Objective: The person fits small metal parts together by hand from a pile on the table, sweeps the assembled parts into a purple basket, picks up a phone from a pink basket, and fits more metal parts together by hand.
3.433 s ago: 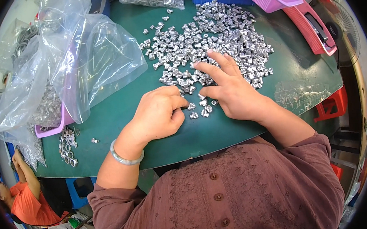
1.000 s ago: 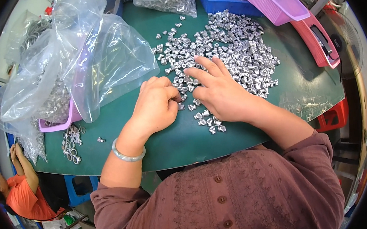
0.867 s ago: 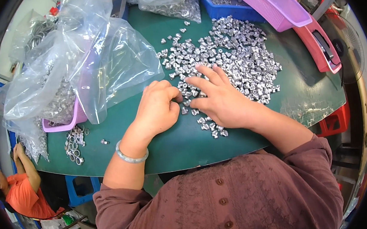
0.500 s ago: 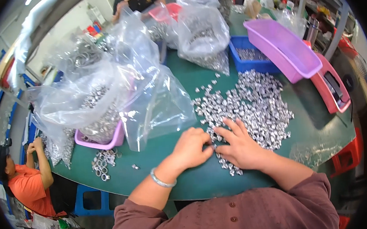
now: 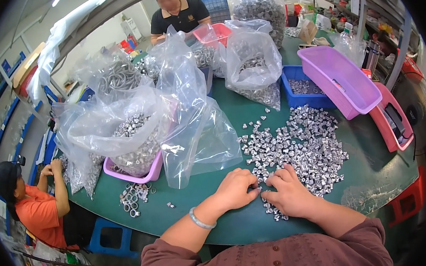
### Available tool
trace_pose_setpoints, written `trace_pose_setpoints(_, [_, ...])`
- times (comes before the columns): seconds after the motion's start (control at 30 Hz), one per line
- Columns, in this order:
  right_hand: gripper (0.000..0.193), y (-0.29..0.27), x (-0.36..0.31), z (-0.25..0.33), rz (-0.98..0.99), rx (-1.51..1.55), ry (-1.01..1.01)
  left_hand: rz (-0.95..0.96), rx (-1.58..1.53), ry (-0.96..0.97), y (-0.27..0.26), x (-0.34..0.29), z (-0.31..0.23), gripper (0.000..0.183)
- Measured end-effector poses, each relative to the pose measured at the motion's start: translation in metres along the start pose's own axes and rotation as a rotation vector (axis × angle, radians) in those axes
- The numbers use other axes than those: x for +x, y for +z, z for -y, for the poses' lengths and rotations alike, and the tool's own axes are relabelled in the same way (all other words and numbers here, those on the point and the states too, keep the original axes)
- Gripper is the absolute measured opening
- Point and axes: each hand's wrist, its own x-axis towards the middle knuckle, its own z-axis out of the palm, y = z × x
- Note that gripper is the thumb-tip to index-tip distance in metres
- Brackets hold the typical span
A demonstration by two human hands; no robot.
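Observation:
A heap of small silver metal fittings (image 5: 301, 146) is spread over the green table (image 5: 216, 172) in front of me. At its near left edge my left hand (image 5: 235, 189), a metal bangle on its wrist, has its fingers curled in and thumb close to the index finger. Whatever sits in that pinch is hidden or too small to name. My right hand (image 5: 293, 194) lies over the near part of the heap, touching fittings, its bent fingers apart from the thumb. A few loose fittings lie between the hands and just below them.
To the left, a clear bag of fittings (image 5: 135, 134) rests in a purple basket (image 5: 149, 177), beside some metal rings (image 5: 131, 204). Beyond the heap stand a blue bin (image 5: 289, 89), a tilted purple basket (image 5: 334, 81) and another filled bag (image 5: 253, 70). Two people are nearby, left and across.
The view has shifted, so the table sits lower in it. My right hand's fingers were spread and are now more bent. My left hand stays curled beside it.

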Motion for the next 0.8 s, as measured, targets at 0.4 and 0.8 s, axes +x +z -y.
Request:
trace_pose_setpoints(0.4, [0.023,0.0034,-0.0057,0.0007,0.017,0.024,-0.036,0.008,-0.013,-0.012,0.0031,-0.0009,0.0000,0.015])
trace_pose_setpoints(0.8, [0.026,0.0070,-0.0061,-0.0007,0.031,0.002,-0.044,0.054,-0.040,-0.054,-0.0007,0.0021,0.0000,0.016])
